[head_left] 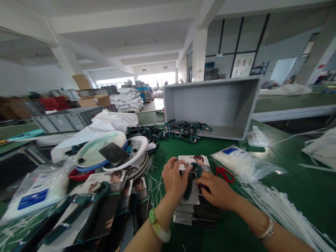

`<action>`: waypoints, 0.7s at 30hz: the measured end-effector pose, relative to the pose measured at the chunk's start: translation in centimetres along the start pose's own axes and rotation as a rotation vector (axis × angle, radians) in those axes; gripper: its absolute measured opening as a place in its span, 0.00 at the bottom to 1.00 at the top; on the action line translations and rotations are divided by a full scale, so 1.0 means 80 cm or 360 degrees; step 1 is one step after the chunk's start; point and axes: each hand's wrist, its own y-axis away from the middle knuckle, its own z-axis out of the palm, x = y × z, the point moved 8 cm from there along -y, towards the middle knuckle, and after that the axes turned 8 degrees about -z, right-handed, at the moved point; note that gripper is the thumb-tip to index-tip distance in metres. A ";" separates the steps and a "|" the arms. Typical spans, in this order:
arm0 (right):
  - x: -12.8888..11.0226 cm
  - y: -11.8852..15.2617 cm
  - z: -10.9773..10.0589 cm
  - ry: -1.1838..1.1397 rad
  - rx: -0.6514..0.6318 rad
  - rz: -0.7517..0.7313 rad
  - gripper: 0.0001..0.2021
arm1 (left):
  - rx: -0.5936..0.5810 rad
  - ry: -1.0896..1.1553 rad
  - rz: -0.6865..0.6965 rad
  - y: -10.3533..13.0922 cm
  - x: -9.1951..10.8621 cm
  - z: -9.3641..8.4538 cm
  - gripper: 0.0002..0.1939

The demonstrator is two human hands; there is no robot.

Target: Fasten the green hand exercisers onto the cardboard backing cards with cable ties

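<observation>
A dark green and black hand tool (197,169) with a curved head lies over a stack of printed cards (195,213) in front of me. My left hand (174,176) is closed at the tool's left side, its thumb and fingers pinching near the head. From the right, my right hand (217,191) has its fingers curled around the tool's handle area. What sits exactly between the fingertips is partly hidden. Red-handled scissors (225,174) lie just right of the cards.
White cable ties (283,210) spread at right beside a plastic bag (238,162). Several similar tools (189,131) lie before and inside a tipped grey crate (210,108). Carded tools (91,206) are piled at left, near round trays (101,148) holding a phone (113,154).
</observation>
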 end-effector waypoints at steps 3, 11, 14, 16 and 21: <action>-0.007 0.011 -0.003 -0.0088 0.0003 -0.0029 0.11 | 0.0273 0.0295 -0.0250 0.021 -0.049 -0.026 0.18; -0.031 0.010 0.002 0.0233 0.0007 -0.0155 0.08 | -0.0357 0.1146 -0.0640 0.069 -0.104 0.032 0.16; -0.037 0.004 -0.001 0.0193 0.0203 -0.0185 0.10 | -0.0242 0.0837 -0.0420 0.063 -0.086 0.018 0.11; -0.040 0.000 -0.001 0.0051 0.0371 -0.0199 0.09 | -0.0212 0.0630 -0.0196 0.059 -0.067 0.011 0.09; -0.014 -0.007 0.010 -0.0379 0.0725 0.0152 0.09 | -0.0214 0.0336 0.0155 0.060 -0.039 0.003 0.10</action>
